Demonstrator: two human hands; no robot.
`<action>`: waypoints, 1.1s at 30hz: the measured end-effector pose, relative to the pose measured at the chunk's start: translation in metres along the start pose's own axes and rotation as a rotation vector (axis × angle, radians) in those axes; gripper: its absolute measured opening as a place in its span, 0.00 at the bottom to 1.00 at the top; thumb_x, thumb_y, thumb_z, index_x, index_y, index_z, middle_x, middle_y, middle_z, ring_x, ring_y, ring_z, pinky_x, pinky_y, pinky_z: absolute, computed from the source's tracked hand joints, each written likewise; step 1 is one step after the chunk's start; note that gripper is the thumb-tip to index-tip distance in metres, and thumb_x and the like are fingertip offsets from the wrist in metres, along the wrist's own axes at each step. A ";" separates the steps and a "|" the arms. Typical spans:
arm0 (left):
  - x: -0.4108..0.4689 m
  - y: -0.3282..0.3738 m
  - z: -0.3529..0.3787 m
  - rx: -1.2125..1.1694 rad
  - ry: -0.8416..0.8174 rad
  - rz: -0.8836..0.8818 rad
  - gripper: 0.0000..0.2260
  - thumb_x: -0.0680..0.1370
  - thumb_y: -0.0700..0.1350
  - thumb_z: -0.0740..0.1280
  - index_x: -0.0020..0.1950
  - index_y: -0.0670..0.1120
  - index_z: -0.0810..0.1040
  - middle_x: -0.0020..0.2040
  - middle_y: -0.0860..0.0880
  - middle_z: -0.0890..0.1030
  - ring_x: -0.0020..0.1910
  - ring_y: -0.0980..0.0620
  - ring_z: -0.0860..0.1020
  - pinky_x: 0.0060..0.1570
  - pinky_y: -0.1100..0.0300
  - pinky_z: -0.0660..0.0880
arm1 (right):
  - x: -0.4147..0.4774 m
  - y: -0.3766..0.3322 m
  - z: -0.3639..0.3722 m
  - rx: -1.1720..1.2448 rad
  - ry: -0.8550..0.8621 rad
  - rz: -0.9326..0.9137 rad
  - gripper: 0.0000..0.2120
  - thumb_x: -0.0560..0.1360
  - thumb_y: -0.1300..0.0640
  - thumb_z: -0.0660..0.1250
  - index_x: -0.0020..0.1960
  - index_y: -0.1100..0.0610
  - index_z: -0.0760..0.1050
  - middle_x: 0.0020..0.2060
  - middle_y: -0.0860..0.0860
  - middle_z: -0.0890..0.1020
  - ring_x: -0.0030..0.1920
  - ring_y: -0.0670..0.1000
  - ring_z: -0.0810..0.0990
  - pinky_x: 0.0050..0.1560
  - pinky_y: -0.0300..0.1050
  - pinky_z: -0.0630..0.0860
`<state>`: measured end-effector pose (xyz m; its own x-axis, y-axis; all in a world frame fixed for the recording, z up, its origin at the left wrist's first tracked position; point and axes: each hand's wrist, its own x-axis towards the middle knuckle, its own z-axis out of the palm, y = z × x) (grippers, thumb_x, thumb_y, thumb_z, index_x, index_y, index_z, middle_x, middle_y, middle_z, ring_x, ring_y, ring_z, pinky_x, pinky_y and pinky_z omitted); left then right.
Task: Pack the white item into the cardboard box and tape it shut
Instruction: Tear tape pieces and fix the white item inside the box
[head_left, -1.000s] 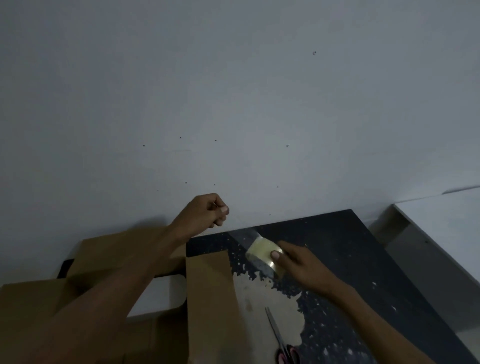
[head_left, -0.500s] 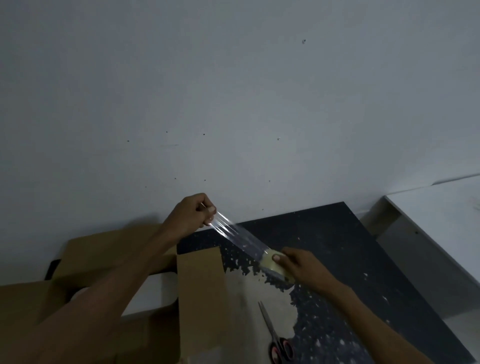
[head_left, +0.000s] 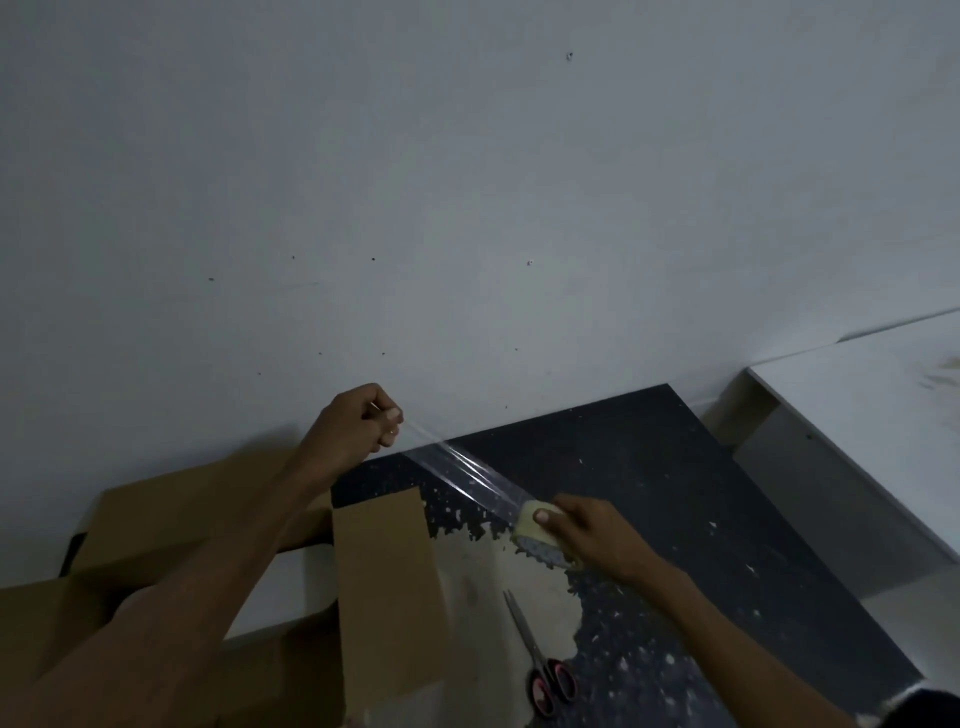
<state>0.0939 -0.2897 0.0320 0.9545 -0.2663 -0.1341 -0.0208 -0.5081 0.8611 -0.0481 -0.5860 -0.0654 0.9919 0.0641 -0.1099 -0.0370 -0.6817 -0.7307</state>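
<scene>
On the dark speckled table stands the open cardboard box, its flaps up, and the white item lies inside it. Above the table, the left hand pinches the end of a clear tape strip, stretched to the tape roll that the right hand grips. Scissors lie just beside the box.

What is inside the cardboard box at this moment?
A white item shows through the opening of the cardboard box, between its open flaps. The left forearm and the flaps cover the rest of it, so its full shape and anything else inside cannot be seen.
</scene>
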 end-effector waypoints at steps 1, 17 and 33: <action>0.001 -0.001 -0.002 0.004 0.012 -0.003 0.05 0.81 0.42 0.65 0.46 0.44 0.78 0.41 0.45 0.83 0.40 0.49 0.80 0.45 0.54 0.77 | -0.003 -0.002 0.000 0.035 0.000 -0.011 0.20 0.77 0.36 0.59 0.41 0.52 0.74 0.33 0.50 0.77 0.31 0.42 0.75 0.34 0.41 0.72; 0.020 0.006 -0.009 0.039 0.009 0.013 0.05 0.80 0.40 0.66 0.45 0.41 0.79 0.41 0.44 0.82 0.38 0.50 0.79 0.41 0.58 0.75 | -0.025 0.047 -0.003 0.004 0.040 0.007 0.28 0.77 0.32 0.52 0.40 0.55 0.72 0.32 0.53 0.76 0.31 0.45 0.72 0.33 0.45 0.69; 0.020 -0.004 0.019 0.100 0.045 -0.056 0.06 0.81 0.41 0.64 0.46 0.41 0.77 0.41 0.44 0.82 0.39 0.49 0.80 0.41 0.58 0.76 | -0.011 0.089 0.003 -0.061 -0.098 0.158 0.21 0.81 0.41 0.53 0.41 0.55 0.72 0.33 0.48 0.75 0.33 0.45 0.72 0.38 0.46 0.71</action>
<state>0.1074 -0.3085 0.0161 0.9674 -0.1990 -0.1565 0.0056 -0.6012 0.7991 -0.0623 -0.6453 -0.1309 0.9578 0.0215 -0.2868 -0.1804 -0.7316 -0.6574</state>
